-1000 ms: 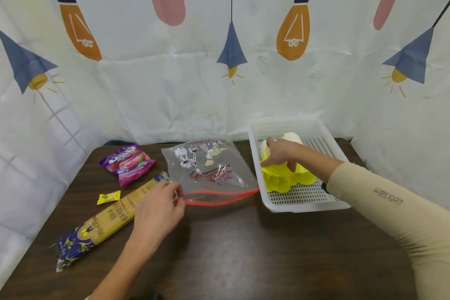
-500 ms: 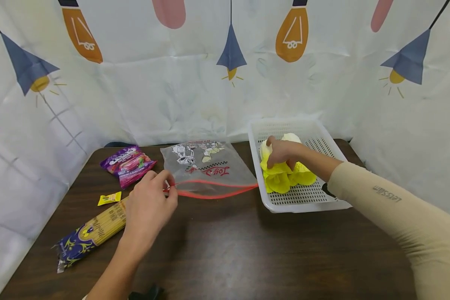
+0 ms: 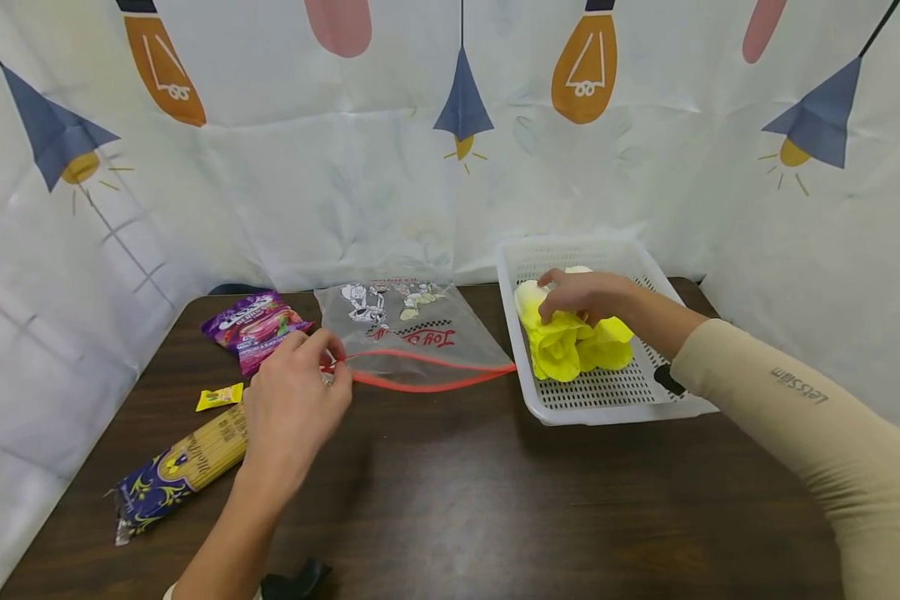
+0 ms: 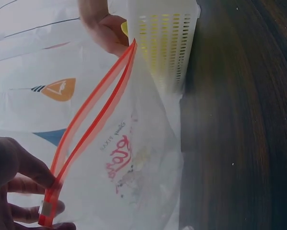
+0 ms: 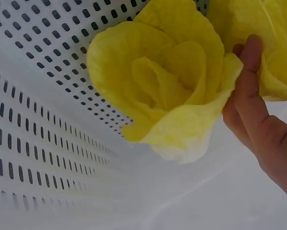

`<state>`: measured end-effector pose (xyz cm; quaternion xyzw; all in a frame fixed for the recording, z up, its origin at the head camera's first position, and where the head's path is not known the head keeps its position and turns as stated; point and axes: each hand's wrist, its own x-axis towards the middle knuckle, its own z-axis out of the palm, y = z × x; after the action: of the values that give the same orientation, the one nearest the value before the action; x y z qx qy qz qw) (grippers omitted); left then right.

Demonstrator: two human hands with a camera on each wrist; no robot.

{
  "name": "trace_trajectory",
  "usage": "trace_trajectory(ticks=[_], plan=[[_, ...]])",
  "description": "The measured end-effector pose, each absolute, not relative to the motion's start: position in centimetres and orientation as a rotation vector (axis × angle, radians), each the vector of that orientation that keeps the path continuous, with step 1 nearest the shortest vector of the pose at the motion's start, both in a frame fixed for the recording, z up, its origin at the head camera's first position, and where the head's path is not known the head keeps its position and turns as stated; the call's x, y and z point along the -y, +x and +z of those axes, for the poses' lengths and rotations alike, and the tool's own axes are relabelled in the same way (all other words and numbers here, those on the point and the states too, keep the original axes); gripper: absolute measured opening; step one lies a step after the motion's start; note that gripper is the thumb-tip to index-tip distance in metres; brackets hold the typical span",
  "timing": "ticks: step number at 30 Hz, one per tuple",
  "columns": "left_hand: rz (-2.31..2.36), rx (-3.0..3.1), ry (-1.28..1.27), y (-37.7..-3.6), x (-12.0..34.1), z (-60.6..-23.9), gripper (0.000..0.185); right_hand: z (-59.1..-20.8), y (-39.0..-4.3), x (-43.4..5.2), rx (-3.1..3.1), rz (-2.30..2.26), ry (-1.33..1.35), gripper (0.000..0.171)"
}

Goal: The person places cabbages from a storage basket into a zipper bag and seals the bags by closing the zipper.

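Observation:
In the head view my left hand (image 3: 297, 406) pinches the left corner of the mouth of a clear zip bag (image 3: 427, 321) with a red zip strip. The left wrist view shows a thumb and fingers on that strip by the slider (image 4: 46, 208); the two red lips (image 4: 93, 122) stand apart. My right hand (image 3: 588, 296) reaches into the white basket (image 3: 527, 392). Its fingers lie fairly straight beside a yellow leafy cabbage head (image 5: 167, 86), fingertips at the leaf edge. Another yellow head (image 5: 278, 43) sits behind the fingers.
Left of the bag, a purple snack packet (image 3: 253, 325), a small yellow sachet (image 3: 220, 397) and a long pack of noodles (image 3: 183, 467) lie on the dark wooden table (image 3: 495, 500). A printed white curtain (image 3: 300, 183) stands behind.
My left hand has drawn the bag's corner leftward and away from me; it now overlaps the noodle pack more. My right hand has shifted slightly right, uncovering more of the cabbage.

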<state>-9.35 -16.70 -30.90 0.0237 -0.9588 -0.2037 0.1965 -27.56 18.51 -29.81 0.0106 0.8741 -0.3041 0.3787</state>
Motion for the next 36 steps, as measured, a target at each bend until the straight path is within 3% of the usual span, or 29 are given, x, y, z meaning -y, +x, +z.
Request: trace_trajectory(ticks=[5,12,15,23,36], plan=[[-0.559,2.686,0.063,-9.4,16.5,-30.8,0.008,-30.1,-27.8,-18.7,-2.17,-0.869,0.056,0.091],[-0.56,2.698,0.066,-9.5,16.4,-30.6,0.007,-30.1,-27.8,-19.3,-2.022,-1.094,0.192,0.075],[-0.568,2.694,0.07,-9.5,16.4,-30.6,0.006,-29.9,-27.7,-19.8,-1.995,-1.125,0.219,0.078],[-0.618,2.649,0.084,-9.4,16.4,-30.9,0.007,-29.2,-26.8,-20.8,-1.916,-1.207,0.092,0.079],[-0.664,2.495,0.023,-9.8,16.6,-31.1,0.006,-26.0,-22.5,-22.1,-2.002,-1.382,-0.033,0.078]])
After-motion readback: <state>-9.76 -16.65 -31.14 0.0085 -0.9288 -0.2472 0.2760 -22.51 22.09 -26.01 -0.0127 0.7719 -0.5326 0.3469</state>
